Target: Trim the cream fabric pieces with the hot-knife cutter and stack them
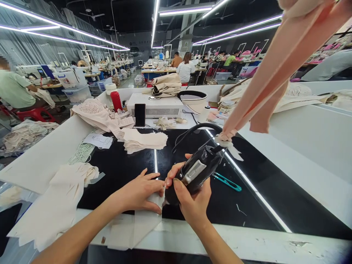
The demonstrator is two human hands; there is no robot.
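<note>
1. The black tool [189, 176] is near the middle of the scene, above the near edge of the black tabletop [115, 174], its lower end beside the right edge of a pale cloth [145, 227].
2. The right hand [196, 203] is curled round the tool, with fingers and thumb closed on its body.
3. The left hand [139, 192] lies palm down over the cloth, fingers spread, thumb apart, grasping nothing that shows. Its fingertips are close to the tool; whether they touch it, I cannot tell.
4. A black cord [199, 125] curves behind the tool, and a pink strap [264, 80] slants from there to the upper right.
5. Just right of the tool lie turquoise snips [227, 182].
6. Farther left is a stack of pale pieces [144, 140]; left of that, a white card [98, 140] and green string [81, 152]. More cloth [52, 209] hangs at the near left.
7. Beyond the stack, a phone [140, 114] leans upright by a white box [158, 104], with a red bottle [116, 101] to the left.
8. Far off, people sit at sewing tables.
</note>
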